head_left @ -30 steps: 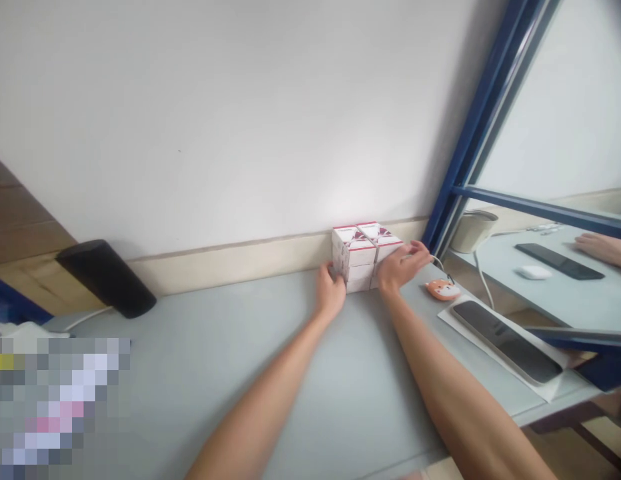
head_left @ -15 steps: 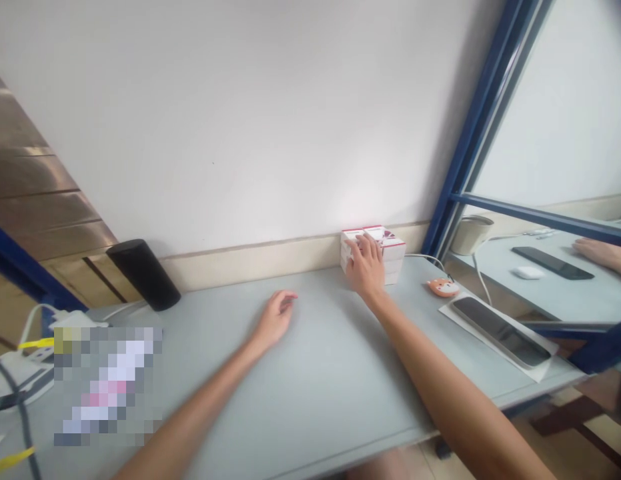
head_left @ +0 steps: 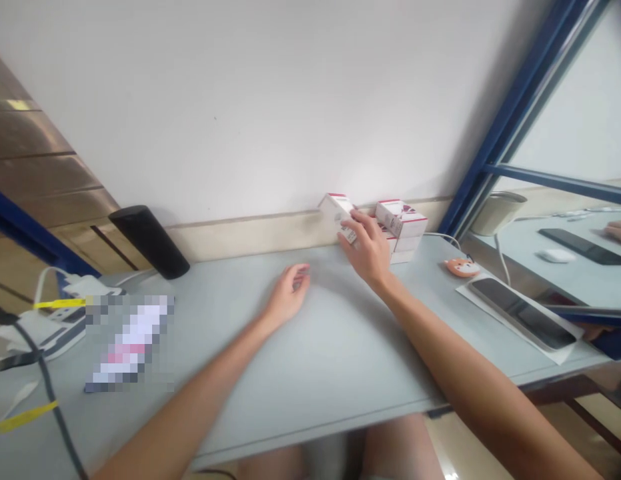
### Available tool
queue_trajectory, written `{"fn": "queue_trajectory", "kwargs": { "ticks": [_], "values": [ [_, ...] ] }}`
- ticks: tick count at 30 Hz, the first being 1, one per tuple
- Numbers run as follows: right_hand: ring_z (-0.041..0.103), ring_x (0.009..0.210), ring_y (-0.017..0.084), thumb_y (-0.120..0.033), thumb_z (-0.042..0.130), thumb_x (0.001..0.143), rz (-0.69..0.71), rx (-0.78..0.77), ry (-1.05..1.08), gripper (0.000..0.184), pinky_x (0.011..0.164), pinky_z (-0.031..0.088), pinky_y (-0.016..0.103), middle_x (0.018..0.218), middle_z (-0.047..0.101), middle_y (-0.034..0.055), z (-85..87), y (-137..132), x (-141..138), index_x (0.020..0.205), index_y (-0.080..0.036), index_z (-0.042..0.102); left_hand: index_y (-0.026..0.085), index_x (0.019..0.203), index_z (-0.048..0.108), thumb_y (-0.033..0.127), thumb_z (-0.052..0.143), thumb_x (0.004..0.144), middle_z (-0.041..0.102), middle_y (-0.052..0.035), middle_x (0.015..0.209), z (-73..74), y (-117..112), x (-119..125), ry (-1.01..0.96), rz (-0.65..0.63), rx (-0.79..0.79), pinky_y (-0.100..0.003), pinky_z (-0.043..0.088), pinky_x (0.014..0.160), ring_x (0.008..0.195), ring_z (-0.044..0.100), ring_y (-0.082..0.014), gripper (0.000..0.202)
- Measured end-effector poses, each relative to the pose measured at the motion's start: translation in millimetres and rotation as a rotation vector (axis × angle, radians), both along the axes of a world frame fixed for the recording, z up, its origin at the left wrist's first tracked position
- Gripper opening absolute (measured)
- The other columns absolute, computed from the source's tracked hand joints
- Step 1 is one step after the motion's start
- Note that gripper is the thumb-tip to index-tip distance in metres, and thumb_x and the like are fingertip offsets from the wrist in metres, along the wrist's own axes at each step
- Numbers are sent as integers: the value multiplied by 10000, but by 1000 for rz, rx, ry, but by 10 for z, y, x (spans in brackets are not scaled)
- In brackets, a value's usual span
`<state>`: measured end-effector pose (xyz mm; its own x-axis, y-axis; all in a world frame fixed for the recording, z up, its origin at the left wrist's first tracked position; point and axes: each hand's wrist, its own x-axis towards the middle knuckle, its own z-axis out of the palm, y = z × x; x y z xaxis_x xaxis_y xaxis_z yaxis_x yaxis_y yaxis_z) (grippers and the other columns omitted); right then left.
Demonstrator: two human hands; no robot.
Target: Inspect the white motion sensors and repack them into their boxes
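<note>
On a pale grey desk (head_left: pixel 310 380), the left hand (head_left: pixel 289 295) rests empty with its fingers (head_left: pixel 301 273) loosely curled, well apart from the right hand (head_left: pixel 369 253). The right fingers (head_left: pixel 363 227) are closed around the lower end of a tilted white carton with red trim (head_left: pixel 337 215), just beside a stack of matching cartons (head_left: pixel 400 230) at the wall. Farther right lie an orange fox-shaped mouse (head_left: pixel 461 267) and a dark flat device (head_left: pixel 523 321) on white paper, while a black cylinder (head_left: pixel 149 241) stands far left by the wall.
</note>
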<state>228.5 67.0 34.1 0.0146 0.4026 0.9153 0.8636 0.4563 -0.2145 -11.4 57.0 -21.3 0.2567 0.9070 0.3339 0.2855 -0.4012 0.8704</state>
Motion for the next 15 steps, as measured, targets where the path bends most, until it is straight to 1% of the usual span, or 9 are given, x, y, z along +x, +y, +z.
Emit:
{"fn": "queue_trajectory", "kwargs": {
  "ticks": [2,4,5,7,9,10,12,14,15],
  "values": [
    [675,1199,254,-353,637,996,160,-42,63,234,943,579,384,1353,678,122,18,-141,-215,1206,-263,684,195,1376,565,473,574,980,685,-150,1303,32,-8,-12,-41,6,-40,-453,559,1031,1085,721,-248,484],
    [698,1117,241,-400,660,974,346,-120,130,259,906,584,365,1252,715,106,0,-284,-431,1189,-255,669,193,1459,501,570,533,993,680,-160,1352,93,-47,-30,-87,-15,-72,-440,564,1031,1127,724,-266,600],
    [709,1045,229,-409,652,974,425,-175,174,246,888,583,356,1178,734,91,-22,-344,-525,1160,-248,668,200,1463,507,602,533,990,673,-155,1384,135,-80,-39,-114,-39,-86,-424,556,1049,1181,709,-276,622],
    [707,873,196,-416,609,993,524,-295,309,217,816,580,335,1036,748,58,-74,-421,-660,1100,-234,660,224,1440,556,619,608,957,640,-130,1467,225,-166,-43,-199,-123,-126,-389,520,1106,1326,635,-300,627],
    [698,803,181,-416,564,1011,585,-407,422,216,767,576,324,973,745,41,-113,-436,-709,1066,-224,646,224,1412,586,608,658,933,653,-120,1457,301,-253,-25,-308,-138,-145,-393,525,1100,1341,625,-315,619],
    [708,834,186,-416,553,1014,617,-455,438,221,781,580,328,992,750,43,-120,-427,-703,1071,-223,642,215,1397,593,594,677,924,671,-123,1430,325,-288,-10,-354,-121,-143,-406,537,1084,1318,640,-320,612],
    [724,992,214,-419,546,1017,677,-515,392,249,891,581,363,1116,761,64,-107,-399,-652,1141,-226,642,188,1337,614,545,743,884,719,-133,1332,335,-331,22,-387,-59,-116,-429,560,1038,1228,688,-322,592],
    [691,1169,239,-426,528,1032,702,-530,312,322,1033,538,411,1292,732,84,-70,-386,-587,1276,-238,624,174,1268,626,477,818,827,751,-124,1220,305,-347,44,-334,11,-67,-426,576,990,1127,722,-301,568],
    [672,1223,245,-429,512,1043,699,-521,284,357,1077,513,425,1356,708,88,-51,-390,-562,1336,-247,605,173,1243,626,447,837,812,758,-116,1176,282,-349,51,-293,28,-47,-418,582,964,1084,731,-288,552]
  ]
}}
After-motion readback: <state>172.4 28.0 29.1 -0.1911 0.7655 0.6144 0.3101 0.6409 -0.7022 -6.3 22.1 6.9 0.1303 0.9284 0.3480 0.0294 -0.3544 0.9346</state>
